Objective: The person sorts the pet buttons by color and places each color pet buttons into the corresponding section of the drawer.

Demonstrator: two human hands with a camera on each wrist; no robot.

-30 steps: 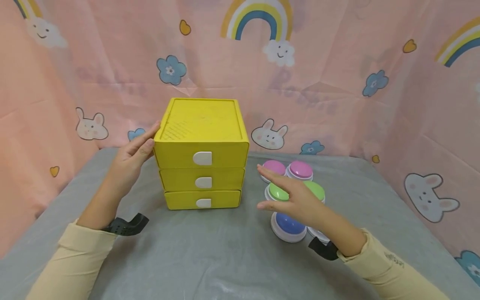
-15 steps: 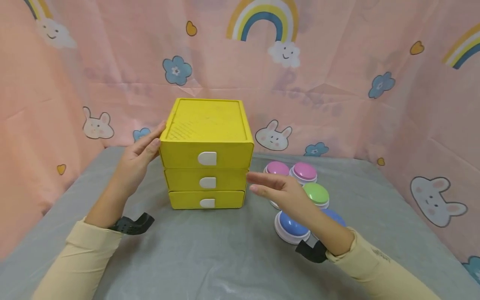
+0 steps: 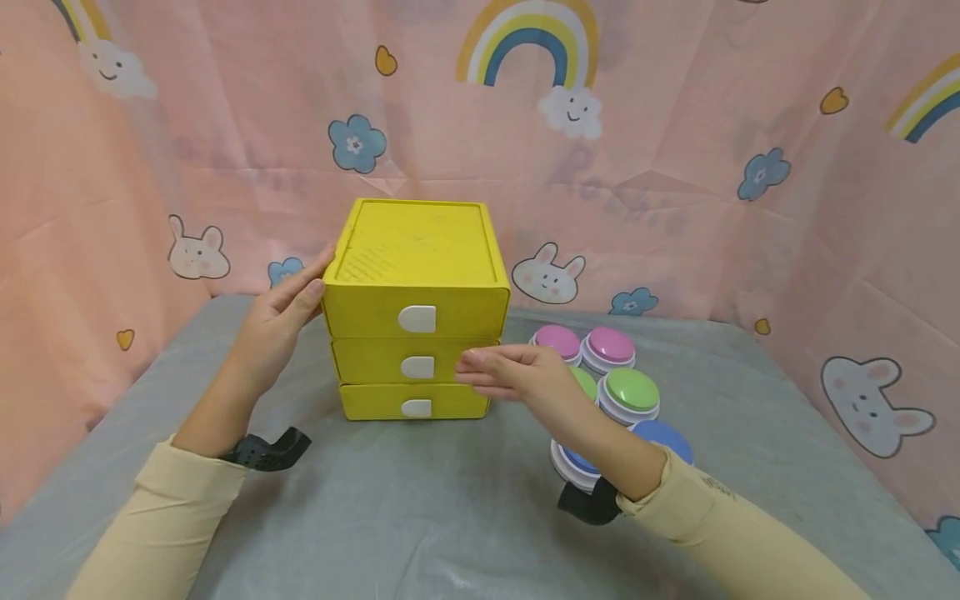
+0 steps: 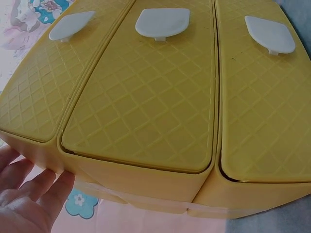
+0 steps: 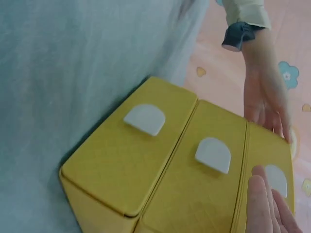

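Note:
A yellow three-drawer box [image 3: 420, 242] stands on the grey-covered table, all its drawers closed, each with a white tab handle [image 3: 417, 318]. My left hand [image 3: 281, 329] rests its extended fingers along the box's left side, near the upper drawer; the left wrist view shows those fingertips [image 4: 57, 187] against the side wall. My right hand [image 3: 517, 375] hovers before the box's right front, its fingers extended and pointing left toward the middle handle [image 3: 417, 367]. Nothing is in its grasp. In the right wrist view its fingers [image 5: 260, 194] overlap the top drawer's front.
Right of the box sit round domed buttons on white bases: pink ones [image 3: 609, 346], green ones [image 3: 632, 389] and blue ones [image 3: 663, 437]. My right forearm partly covers some. A pink patterned cloth [image 3: 660, 100] hangs behind and beside the table.
My right hand has moved left from above the domed buttons to the front of the drawer box. My left hand stays on the box's side. The view has shifted slightly.

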